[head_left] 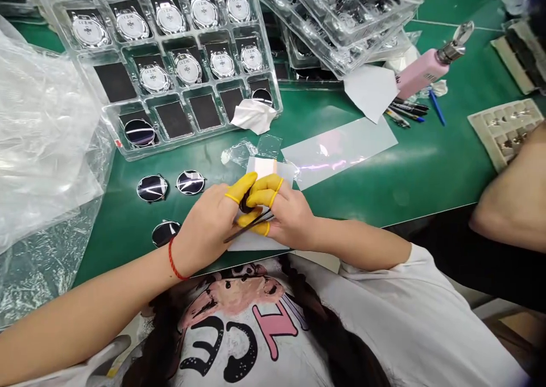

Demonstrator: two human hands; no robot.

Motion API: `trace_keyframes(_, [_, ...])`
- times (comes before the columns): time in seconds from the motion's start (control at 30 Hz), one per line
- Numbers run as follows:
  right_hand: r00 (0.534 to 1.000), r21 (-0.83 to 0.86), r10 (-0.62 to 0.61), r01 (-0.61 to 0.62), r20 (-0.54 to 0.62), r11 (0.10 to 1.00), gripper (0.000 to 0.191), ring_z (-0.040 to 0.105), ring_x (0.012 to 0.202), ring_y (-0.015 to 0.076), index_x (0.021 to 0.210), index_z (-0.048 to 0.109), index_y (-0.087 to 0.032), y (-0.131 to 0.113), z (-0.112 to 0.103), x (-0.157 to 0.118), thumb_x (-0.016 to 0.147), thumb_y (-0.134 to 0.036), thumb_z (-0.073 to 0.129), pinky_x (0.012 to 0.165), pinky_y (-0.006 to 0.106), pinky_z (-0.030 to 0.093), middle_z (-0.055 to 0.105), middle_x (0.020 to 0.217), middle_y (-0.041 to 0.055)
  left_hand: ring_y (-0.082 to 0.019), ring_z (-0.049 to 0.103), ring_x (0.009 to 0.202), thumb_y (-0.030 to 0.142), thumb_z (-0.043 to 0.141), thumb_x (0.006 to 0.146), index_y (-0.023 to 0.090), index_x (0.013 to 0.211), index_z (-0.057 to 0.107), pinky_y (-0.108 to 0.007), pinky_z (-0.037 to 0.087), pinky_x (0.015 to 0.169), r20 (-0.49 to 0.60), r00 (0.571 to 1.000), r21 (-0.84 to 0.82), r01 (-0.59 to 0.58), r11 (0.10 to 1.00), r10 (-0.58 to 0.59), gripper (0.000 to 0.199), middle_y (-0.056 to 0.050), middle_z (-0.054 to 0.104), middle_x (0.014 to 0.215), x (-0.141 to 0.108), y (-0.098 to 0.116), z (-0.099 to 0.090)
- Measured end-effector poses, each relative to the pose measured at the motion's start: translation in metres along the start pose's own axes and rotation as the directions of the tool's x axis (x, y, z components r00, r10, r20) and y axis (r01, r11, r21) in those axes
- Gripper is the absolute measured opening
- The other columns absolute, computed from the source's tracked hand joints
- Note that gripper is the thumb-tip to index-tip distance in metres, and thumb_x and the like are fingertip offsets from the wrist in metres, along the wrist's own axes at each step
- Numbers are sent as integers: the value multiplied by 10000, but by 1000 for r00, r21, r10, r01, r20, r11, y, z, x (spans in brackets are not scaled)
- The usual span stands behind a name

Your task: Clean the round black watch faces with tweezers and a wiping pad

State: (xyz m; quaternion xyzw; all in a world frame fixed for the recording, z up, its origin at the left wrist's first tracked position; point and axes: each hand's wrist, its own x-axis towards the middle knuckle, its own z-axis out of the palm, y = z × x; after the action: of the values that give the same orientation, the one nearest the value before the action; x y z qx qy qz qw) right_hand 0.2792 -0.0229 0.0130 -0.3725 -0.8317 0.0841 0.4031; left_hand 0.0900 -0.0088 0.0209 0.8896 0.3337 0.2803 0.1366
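Observation:
Yellow finger cots cover fingertips of both hands. My left hand point(210, 221) is closed on a small dark round watch piece point(244, 203), mostly hidden by the fingers. Against the same piece press the fingertips of my right hand point(294, 212), also closed, with dark slim tweezers point(249, 226) slanting out from it to the lower left. Below the hands lies a white sheet point(256, 241), and a small white block point(265, 166) stands just beyond them. Three watch heads with shiny dark faces lie left of my hands: one point(152, 188), another point(190, 182), and a third point(165, 233) near my left wrist.
A clear compartment tray point(191, 94) of watch heads stands at the back left, with a crumpled white cloth point(255, 116) on its corner. More trays point(336, 20) are stacked behind. Clear film point(341, 153), pens point(405, 113), a pink bottle point(422, 74) and another person's arm point(512, 199) are rightward.

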Motion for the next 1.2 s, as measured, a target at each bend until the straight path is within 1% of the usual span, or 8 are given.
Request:
trace_keyframes(0.1, [999,2,-45,45,-17,999,70,646,838,122,955,583,-207,5,-4,1,954,-276,598,649,219,551,673,884,38,-201,660,748,346,531,993,198,1437,459,-315,572,689,-10,1000,-24,25,999,-25,474,-41,688,839,0,1,1])
trace_keyframes(0.2, [996,-85,-37,30,-85,996,17,641,844,137,925,585,-218,34,-22,9,921,-228,598,706,256,557,668,891,40,-206,708,930,322,644,924,235,1383,528,-334,607,847,-12,971,-151,235,960,-240,481,-50,731,1058,4,2,-2])
trace_keyframes(0.33, [942,-275,187,-265,-278,924,60,582,886,178,885,587,-225,98,-51,16,903,-173,564,695,312,497,641,922,91,-217,686,1110,294,736,825,222,1354,545,-377,599,982,64,862,-475,470,744,-504,568,-78,652,1326,13,-1,-9])
trace_keyframes(0.53, [932,-239,335,-297,138,924,168,567,710,164,763,666,-217,145,-43,24,765,-313,803,625,319,454,640,788,18,-169,694,928,294,755,782,175,1297,542,-341,631,834,192,801,-676,527,515,-568,569,-90,653,1218,22,-11,-20])
trace_keyframes(0.8, [927,-338,352,-293,127,894,254,626,920,237,1047,659,-216,155,3,73,807,-249,736,731,364,492,661,1160,106,-162,677,966,237,702,810,218,1297,440,-318,620,835,120,868,-664,432,611,-483,553,-81,617,1227,17,-17,-18])
trace_keyframes(1.0, [972,-77,234,-231,33,970,63,624,858,195,913,646,-246,93,-18,71,898,-306,633,741,352,522,660,890,47,-139,690,925,227,682,855,205,1275,416,-278,610,823,104,877,-669,411,619,-470,497,-53,653,1123,15,-19,-13])
trace_keyframes(1.1, [982,103,33,-53,184,993,67,645,862,173,875,701,-281,37,-21,62,874,-328,654,708,324,549,696,1012,26,-180,686,1034,223,695,837,191,1288,455,-310,597,894,96,890,-611,406,679,-445,513,-88,644,1249,15,-18,-14])
trace_keyframes(1.2, [950,164,30,-84,310,983,192,649,780,153,883,740,-295,12,-8,57,916,-286,551,618,287,529,714,935,11,-209,674,1086,186,643,831,180,1238,516,-338,583,928,130,912,-517,398,758,-390,427,-98,652,1269,17,-15,-15])
